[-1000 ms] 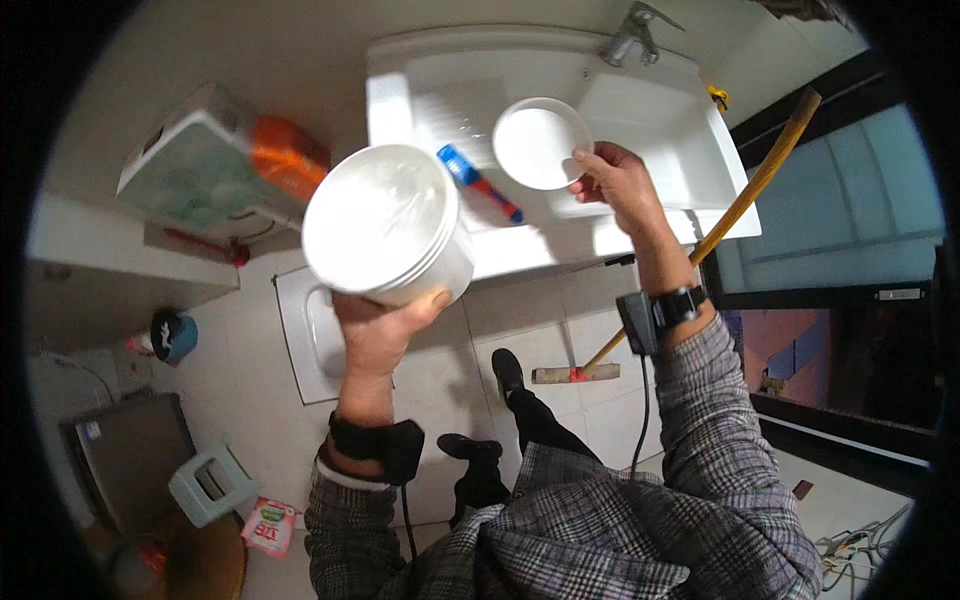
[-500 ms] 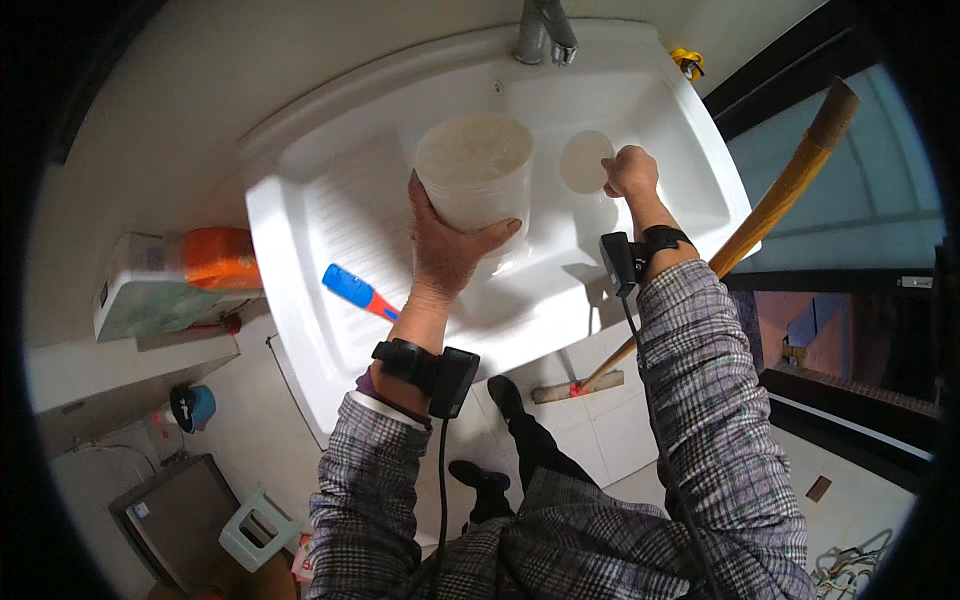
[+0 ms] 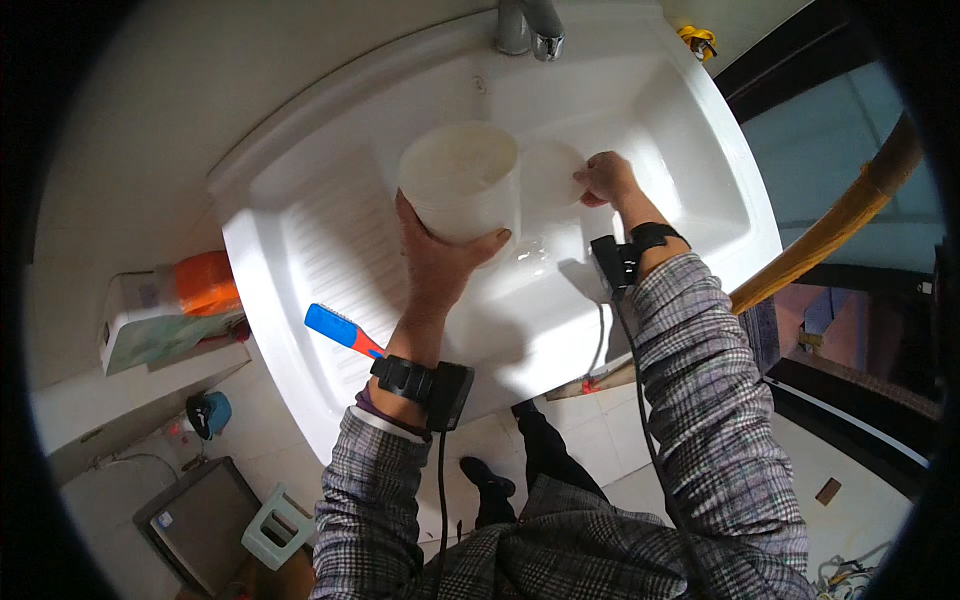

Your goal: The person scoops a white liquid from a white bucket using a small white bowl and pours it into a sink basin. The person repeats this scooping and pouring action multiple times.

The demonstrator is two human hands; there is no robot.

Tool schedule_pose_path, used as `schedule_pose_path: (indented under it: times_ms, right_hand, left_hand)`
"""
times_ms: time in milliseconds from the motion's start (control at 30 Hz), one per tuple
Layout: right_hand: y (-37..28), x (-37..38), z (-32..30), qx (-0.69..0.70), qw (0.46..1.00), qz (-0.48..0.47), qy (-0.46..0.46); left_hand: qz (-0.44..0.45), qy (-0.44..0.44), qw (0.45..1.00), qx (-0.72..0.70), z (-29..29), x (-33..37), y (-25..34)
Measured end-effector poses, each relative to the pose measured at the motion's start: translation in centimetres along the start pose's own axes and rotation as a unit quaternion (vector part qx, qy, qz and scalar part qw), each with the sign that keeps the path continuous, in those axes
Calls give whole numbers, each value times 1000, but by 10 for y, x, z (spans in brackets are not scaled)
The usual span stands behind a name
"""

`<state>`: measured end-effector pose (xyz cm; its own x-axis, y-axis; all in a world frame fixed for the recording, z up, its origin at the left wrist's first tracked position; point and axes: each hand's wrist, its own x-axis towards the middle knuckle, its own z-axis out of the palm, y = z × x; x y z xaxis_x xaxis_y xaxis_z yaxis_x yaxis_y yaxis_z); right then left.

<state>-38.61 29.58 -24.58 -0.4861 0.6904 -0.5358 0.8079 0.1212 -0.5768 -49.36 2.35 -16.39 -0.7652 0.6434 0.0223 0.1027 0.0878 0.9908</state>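
My left hand is wrapped round the near side of a white translucent bucket, thumb on its right and fingers on its left. The bucket is held in the white sink, its open mouth facing up; the inside looks cloudy, and I cannot tell what it holds. To the right of it, my right hand has its fingers closed on the edge of a pale round disc, which blends into the sink's white. A brush with a blue head and red handle lies left of my left forearm, which partly covers it.
The white sink has a ribbed washboard on its left and a chrome faucet at the back. A wooden pole leans at the right. An orange item sits on the left ledge; a pale green stool stands below.
My right hand and the pale disc have moved slightly left, nearer the bucket. The left hand keeps its hold on the bucket. The whole view has shifted a little.
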Motion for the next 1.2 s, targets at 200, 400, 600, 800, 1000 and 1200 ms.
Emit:
schedule_pose_path:
  times_ms: [200,400,600,800,1000,1200]
  right_hand:
    - [-35,-28,26,142,981,6,-132]
    - [-97,-80,-1,128,974,-123,-144]
    - [-166,-176,-35,0,968,-226,-111]
    - [-187,-274,-6,-9,936,-282,-208]
    - [-177,-358,84,-33,907,-275,-317]
    - [-114,-423,239,-150,845,-313,-406]
  left_hand:
    - [-6,31,999,-20,-19,-15,32]
    - [-28,61,995,-70,-59,-43,67]
    - [12,87,989,-122,-98,-101,104]
    - [68,156,982,-80,-142,-203,100]
    - [20,236,971,-9,-181,-354,76]
    - [-76,409,909,-16,-184,-515,30]
